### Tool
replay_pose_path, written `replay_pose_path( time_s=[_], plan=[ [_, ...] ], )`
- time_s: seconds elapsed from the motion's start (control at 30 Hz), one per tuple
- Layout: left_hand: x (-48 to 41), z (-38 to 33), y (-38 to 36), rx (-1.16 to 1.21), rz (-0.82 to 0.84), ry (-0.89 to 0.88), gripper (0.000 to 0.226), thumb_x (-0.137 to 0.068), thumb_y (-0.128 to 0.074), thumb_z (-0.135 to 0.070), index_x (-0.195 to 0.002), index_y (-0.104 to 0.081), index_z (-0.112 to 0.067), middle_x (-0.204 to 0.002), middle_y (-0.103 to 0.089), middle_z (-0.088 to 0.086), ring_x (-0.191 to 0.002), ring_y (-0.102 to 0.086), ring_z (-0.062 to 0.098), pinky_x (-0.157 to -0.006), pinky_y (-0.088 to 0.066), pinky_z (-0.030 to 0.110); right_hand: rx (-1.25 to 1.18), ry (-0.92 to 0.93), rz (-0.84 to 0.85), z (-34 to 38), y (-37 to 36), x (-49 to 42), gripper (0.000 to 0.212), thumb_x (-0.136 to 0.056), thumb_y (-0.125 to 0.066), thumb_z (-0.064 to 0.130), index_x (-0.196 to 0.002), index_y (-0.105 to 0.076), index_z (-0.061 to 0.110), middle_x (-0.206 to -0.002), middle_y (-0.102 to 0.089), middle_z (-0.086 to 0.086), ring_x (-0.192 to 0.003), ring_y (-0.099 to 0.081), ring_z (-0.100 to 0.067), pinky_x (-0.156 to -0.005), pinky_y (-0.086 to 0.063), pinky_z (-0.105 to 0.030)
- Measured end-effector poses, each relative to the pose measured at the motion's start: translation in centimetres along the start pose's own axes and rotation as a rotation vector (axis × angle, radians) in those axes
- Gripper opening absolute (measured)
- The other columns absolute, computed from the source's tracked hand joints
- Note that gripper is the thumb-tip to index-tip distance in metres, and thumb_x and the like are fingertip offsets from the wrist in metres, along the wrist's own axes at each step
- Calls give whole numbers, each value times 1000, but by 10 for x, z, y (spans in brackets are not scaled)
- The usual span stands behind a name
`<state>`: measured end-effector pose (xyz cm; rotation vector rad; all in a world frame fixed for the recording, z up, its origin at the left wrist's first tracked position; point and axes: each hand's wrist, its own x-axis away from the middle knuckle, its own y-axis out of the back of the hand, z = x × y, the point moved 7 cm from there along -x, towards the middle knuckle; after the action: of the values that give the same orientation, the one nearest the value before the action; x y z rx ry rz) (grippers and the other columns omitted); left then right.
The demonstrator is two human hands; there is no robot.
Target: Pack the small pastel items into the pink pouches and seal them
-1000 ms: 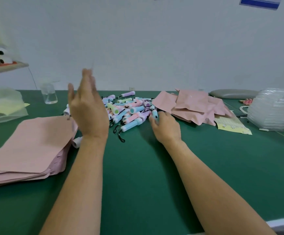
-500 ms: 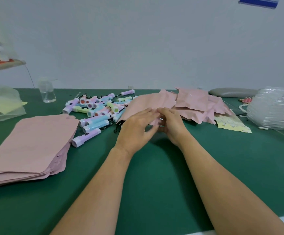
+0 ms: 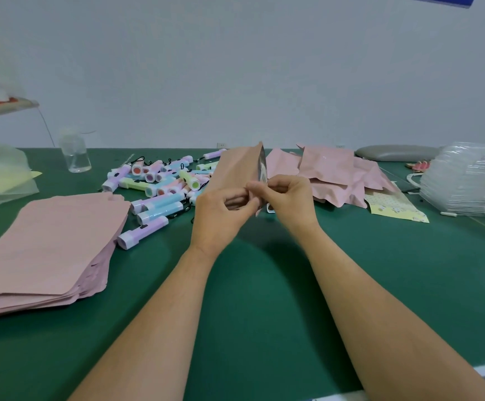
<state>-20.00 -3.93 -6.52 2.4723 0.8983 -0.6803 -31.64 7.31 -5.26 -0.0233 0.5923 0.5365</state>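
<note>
Half a second ago the pink pouch (image 3: 235,172) lay low over the pile, tipped away from me. Now I have it raised on edge above the surface (image 3: 264,299), its mouth parted to a narrow slit that shows a shiny silver lining. A second ago my left hand (image 3: 221,218) was up in the air, flat and holding nothing, while my right hand (image 3: 290,204) reached into the pile. Now both meet at the pouch's near edge: my left fingers (image 3: 237,202) are curled and pinch one lip, my right fingers (image 3: 276,186) are curled and pinch the other. A sliver of something white shows under my right hand; I cannot tell what it is.

The pouch is a thin, matte, smooth film, rectangular in shape. Behind it the pastel items (image 3: 160,183) lie jumbled: stubby plastic cylinders with white ends, round coloured faces and black cord loops. To the left sits a neat stack of flat pouches (image 3: 47,241); to the right is a heap of puffed pouches (image 3: 331,175), crinkled. The surface is a dull green mat.
</note>
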Motion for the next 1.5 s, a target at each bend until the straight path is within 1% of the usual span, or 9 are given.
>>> replay_pose_path(
  time_s=[0.13, 0.33, 0.43, 0.5, 0.73, 1.07, 1.23, 1.37, 1.5],
  plan=[
    [-1, 11, -3, -63, 31, 101, 16, -88, -72, -15, -98, -76, -27, -80, -79, -13, -78, -77, 4, -76, -62, 22, 302, 188, 59, 8, -10, 1, 29, -84, -84, 38, -65, -73, 19, -60, -70, 0, -52, -62, -23, -52, -53, -40],
    [-4, 15, 6, -252, -185, 124, 25, -93, -69, -18, -70, -66, -24, -68, -71, -7, -66, -68, 8, -61, -56, 28, 563, 236, 118, 12, -21, 1, 45, -97, -67, 49, -71, -51, 16, -65, -67, 2, -48, -65, -9, -54, -53, -41],
    [-3, 12, 19, -263, -370, 107, 20, -93, -67, -15, -73, -69, -12, -68, -71, 1, -69, -66, 24, -66, -55, 38, 710, 196, -6, 9, -12, 0, 36, -98, -66, 46, -76, -55, 19, -67, -65, 5, -54, -65, -15, -55, -46, -35],
    [0, 1, 20, -284, -376, 24, 9, -91, -71, -16, -86, -79, -16, -77, -77, -4, -73, -69, 14, -71, -57, 33, 809, 93, -92, 3, -5, 2, 27, -89, -66, 41, -73, -57, 21, -66, -64, 5, -64, -62, -25, -54, -40, -32],
    [-2, -13, 8, -587, -252, -113, 5, -83, -80, -20, -81, -78, -16, -63, -62, -4, -62, -58, 27, -57, -47, 36, 629, -156, -113, -7, -7, 6, 23, -66, -48, 36, -66, -56, 15, -62, -61, 0, -64, -56, -29, -53, -41, -30],
    [-4, 2, 14, -384, -381, 12, 25, -91, -60, -10, -105, -41, -18, -105, -57, -1, -85, -56, 24, -69, -51, 45, 729, -209, -58, -12, -17, 5, 27, -89, -55, 30, -65, -54, 17, -66, -59, -2, -59, -52, -26, -52, -36, -32],
    [-9, 23, 9, -343, -297, 183, 61, -91, -65, -7, -147, -44, -17, -131, -60, 3, -103, -58, 21, -81, -50, 39, 850, 61, 92, 5, -38, 12, 41, -99, -51, 29, -60, -41, 21, -62, -51, -5, -64, -51, -37, -55, -40, -40],
    [-8, 30, 16, -301, -391, 220, 31, -91, -50, 4, -115, -67, -7, -93, -69, 3, -87, -64, 29, -67, -52, 34, 1006, 32, 28, 4, -35, 10, 26, -96, -47, 26, -71, -41, 20, -66, -43, 1, -66, -45, -34, -55, -24, -37],
    [-6, 31, 20, -100, -512, 224, 49, -89, -36, 12, -120, -68, -7, -99, -69, -4, -85, -60, 8, -65, -45, 5, 1043, -117, -4, -6, -26, 10, 21, -90, -46, 20, -70, -40, 20, -80, -54, -6, -68, -47, -33, -56, -25, -36]
  ],
)
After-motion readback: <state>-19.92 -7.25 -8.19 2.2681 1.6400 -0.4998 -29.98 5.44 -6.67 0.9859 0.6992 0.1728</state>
